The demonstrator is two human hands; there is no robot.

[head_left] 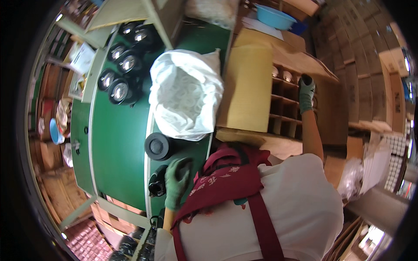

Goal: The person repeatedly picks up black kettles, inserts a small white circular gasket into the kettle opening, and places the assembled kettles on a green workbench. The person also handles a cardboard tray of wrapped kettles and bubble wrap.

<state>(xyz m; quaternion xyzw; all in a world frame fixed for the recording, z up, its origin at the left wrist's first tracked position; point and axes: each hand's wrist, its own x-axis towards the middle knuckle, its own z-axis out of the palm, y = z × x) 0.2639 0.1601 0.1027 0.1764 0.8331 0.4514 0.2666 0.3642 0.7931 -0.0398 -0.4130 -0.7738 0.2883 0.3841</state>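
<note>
My left hand (177,180), in a grey-green glove, is at the near edge of the green bench. Its fingers are loosely curved and apart, with nothing visible between them. Just left of it lies a black cylindrical piece (157,182); whether they touch I cannot tell. A round black disc-shaped part (158,146) with a raised centre sits beyond it. My right hand (307,91), gloved alike, reaches over an open cardboard box (246,87) with divided compartments. Its fingers are curled together around something dark that I cannot make out. Pale round-topped items (287,76) stand in some compartments.
A white bag (209,102) of clear plastic pieces stands open on the green bench (117,152). Several black round items with shiny domes (128,63) stand farther left. A light-blue basin (274,17) is at the back. Stacked cartons (361,65) line the right side.
</note>
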